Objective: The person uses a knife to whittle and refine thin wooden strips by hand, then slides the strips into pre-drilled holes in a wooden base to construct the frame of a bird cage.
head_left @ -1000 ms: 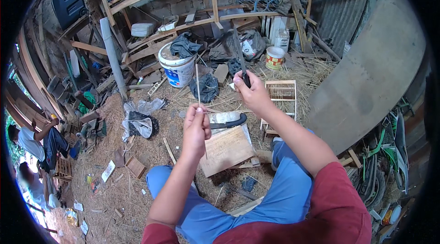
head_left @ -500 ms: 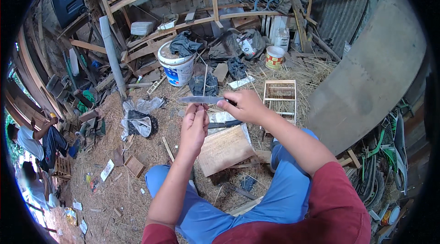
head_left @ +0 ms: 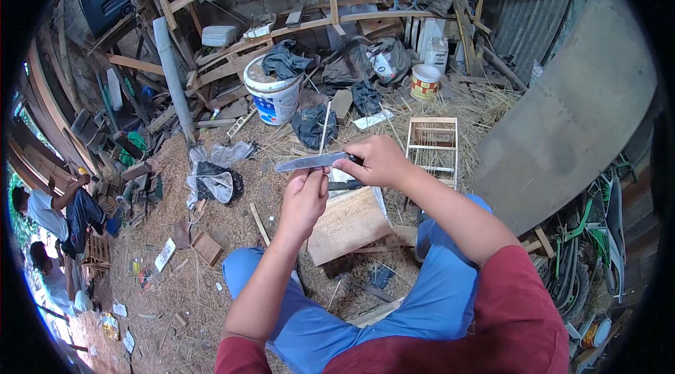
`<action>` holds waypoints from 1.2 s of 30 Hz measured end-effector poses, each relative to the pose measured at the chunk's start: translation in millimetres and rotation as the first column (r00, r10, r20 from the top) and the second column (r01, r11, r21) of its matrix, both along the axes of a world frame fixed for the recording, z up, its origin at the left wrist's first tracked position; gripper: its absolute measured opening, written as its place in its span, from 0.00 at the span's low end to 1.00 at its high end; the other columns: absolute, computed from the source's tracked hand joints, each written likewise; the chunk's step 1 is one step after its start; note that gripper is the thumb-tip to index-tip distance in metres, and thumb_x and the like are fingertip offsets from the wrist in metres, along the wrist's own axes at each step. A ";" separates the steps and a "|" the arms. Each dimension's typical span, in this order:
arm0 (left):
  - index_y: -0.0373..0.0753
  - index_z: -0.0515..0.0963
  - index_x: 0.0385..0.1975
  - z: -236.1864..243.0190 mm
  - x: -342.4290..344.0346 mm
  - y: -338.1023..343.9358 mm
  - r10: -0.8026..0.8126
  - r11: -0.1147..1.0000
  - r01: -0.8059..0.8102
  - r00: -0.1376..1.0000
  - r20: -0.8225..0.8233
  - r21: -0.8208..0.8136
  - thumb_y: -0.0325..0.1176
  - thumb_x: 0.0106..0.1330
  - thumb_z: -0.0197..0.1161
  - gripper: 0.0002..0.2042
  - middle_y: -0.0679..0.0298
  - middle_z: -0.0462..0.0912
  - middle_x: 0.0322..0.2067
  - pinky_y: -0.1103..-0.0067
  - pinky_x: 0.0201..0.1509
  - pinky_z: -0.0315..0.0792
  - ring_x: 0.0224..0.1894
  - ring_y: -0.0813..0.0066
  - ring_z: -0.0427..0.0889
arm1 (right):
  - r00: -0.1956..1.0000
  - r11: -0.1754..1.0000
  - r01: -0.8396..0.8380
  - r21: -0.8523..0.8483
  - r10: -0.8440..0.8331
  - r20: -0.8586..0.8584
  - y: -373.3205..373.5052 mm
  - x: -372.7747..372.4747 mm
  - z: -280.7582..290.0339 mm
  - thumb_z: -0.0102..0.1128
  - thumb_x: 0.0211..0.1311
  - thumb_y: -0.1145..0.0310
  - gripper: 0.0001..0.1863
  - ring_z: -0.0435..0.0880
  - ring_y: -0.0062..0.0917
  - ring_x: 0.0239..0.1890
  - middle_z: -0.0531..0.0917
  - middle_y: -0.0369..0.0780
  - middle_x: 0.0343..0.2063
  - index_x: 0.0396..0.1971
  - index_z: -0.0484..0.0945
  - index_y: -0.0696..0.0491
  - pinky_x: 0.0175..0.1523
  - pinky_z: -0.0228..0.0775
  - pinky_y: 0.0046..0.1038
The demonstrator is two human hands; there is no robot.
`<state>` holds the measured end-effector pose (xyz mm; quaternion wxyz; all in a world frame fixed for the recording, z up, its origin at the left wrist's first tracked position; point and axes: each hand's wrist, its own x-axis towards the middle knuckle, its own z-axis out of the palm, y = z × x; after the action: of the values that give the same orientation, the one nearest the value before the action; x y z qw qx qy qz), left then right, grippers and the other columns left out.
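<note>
My right hand (head_left: 377,162) is closed round the dark handle of a knife (head_left: 307,162), its blade pointing left. Just below the blade, my left hand (head_left: 305,195) pinches a thin pale wooden stick (head_left: 325,126), which sticks up and away from me. The blade crosses the stick close to my left fingertips; whether it touches cannot be made out. Below my hands, between my knees, stands a wooden block (head_left: 349,226) with a pale curved top. A dark, handle-like object (head_left: 344,185) lies at its far edge, partly hidden by my hands.
A small wooden slatted frame (head_left: 432,152) stands ahead on the right, near a paint can (head_left: 425,83). A white bucket (head_left: 273,100) with black plastic is farther off. Plastic sheeting (head_left: 215,181) lies left on the straw. A large board (head_left: 566,103) leans right. Two people (head_left: 53,219) sit far left.
The knife blade has tilted, its tip now lower than its handle end. My left hand and the stick have shifted slightly right, and the stick leans more to the right.
</note>
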<state>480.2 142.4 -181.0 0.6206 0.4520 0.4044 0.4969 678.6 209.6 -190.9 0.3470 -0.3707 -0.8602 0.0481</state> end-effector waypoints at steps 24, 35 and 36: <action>0.45 0.68 0.38 3.9 -2.9 -4.1 -0.086 0.994 0.094 0.986 0.144 -0.052 0.40 0.80 0.47 0.09 0.77 0.58 0.19 0.85 0.16 0.43 0.14 0.89 0.50 | 0.997 0.998 0.037 -0.044 -0.040 -0.067 5.1 4.6 0.6 0.58 0.69 0.47 0.26 0.79 0.40 0.20 0.78 0.44 0.15 0.21 0.79 0.56 0.27 0.67 0.40; 0.45 0.69 0.37 14.7 -4.6 -14.7 -0.094 0.988 0.109 0.986 0.135 -0.110 0.39 0.80 0.47 0.09 0.78 0.57 0.17 0.85 0.14 0.43 0.13 0.90 0.50 | 0.995 0.988 0.021 0.151 -0.036 0.094 15.6 10.5 19.5 0.58 0.66 0.40 0.28 0.82 0.42 0.21 0.81 0.45 0.16 0.19 0.80 0.51 0.27 0.73 0.41; 0.46 0.69 0.37 19.1 -3.2 -17.0 -0.122 0.986 0.136 0.983 0.140 -0.101 0.40 0.80 0.47 0.09 0.78 0.56 0.17 0.85 0.14 0.42 0.12 0.90 0.49 | 0.973 0.973 0.229 -0.038 -0.229 -0.014 30.2 21.1 24.3 0.57 0.66 0.40 0.29 0.83 0.43 0.23 0.82 0.46 0.17 0.21 0.82 0.52 0.29 0.73 0.40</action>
<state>476.9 125.4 -161.8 0.7011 0.4083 0.3586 0.4617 699.7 239.8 -166.6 0.3515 -0.4731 -0.8074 0.0268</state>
